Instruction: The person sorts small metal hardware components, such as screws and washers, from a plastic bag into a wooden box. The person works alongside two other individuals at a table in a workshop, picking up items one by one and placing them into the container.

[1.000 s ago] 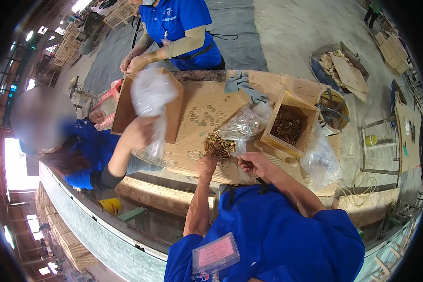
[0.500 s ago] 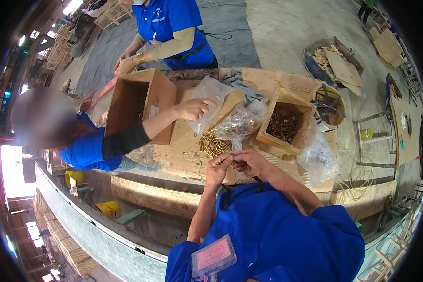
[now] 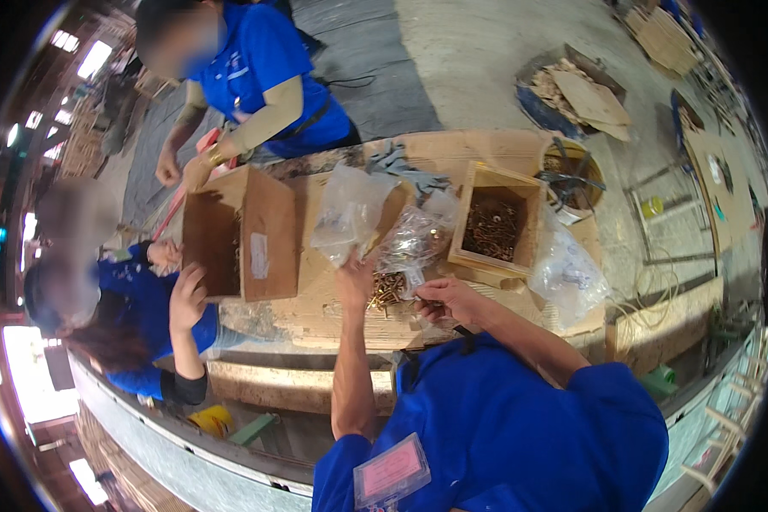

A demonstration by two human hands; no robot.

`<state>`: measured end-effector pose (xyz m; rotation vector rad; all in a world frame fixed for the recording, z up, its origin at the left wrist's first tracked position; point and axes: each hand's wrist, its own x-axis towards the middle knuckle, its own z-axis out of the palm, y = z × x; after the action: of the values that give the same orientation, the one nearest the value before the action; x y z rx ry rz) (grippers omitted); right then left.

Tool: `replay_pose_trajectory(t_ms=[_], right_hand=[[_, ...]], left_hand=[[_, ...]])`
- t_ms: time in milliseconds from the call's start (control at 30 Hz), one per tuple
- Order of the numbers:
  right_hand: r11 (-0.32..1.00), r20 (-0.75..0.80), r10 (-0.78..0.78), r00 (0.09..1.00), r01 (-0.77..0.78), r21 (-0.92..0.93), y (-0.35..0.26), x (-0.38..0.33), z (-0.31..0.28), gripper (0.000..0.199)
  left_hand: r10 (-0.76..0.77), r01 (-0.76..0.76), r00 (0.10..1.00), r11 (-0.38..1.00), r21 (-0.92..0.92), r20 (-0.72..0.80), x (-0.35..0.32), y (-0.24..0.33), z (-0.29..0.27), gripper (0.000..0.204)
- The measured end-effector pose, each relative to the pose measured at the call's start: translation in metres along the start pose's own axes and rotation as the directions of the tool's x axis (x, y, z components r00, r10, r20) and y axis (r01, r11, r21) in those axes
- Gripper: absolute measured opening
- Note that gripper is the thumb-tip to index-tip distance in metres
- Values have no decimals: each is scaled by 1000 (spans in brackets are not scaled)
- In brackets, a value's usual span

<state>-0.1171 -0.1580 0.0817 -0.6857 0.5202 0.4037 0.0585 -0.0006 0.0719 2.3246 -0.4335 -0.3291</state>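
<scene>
Previously together, the left hand (image 3: pixel 356 280) and right hand (image 3: pixel 444 299) now work separately near the worktop's (image 3: pixel 263 319) front edge: left at plastic bag (image 3: pixel 346 212), grip hidden; right pinched beside screws (image 3: pixel 387 290), contents unclear.

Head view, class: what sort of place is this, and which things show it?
Probably a factory or workshop: a heap of what look like screws, a wooden box holding more, and co-workers dressed alike in blue.
</scene>
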Motion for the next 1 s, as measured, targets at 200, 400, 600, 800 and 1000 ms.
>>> replay_pose_trajectory(t_ms=[200,400,600,800,1000], right_hand=[[994,-69,99,993,-102,-35,22,17,-18,17],[999,-221,-9,975,1,-33,77,35,-88,22],[634,-237,-406,883,86,-769,73,17,-88,38],[910,-142,-299,944,327,256,42,-57,-67,35],[490,-428,-838,339,812,-316,9,-137,-94,34]], left_hand=[[-33,-10,998,707,707,47,73,-35,22,28],[284,-73,946,654,753,-155,69,29,-4,24],[269,-260,963,939,-223,12,56,92,-72,20],[317,40,924,474,-880,213,9,151,-43,15],[206,400,512,802,-444,834,-42,223,61,15]])
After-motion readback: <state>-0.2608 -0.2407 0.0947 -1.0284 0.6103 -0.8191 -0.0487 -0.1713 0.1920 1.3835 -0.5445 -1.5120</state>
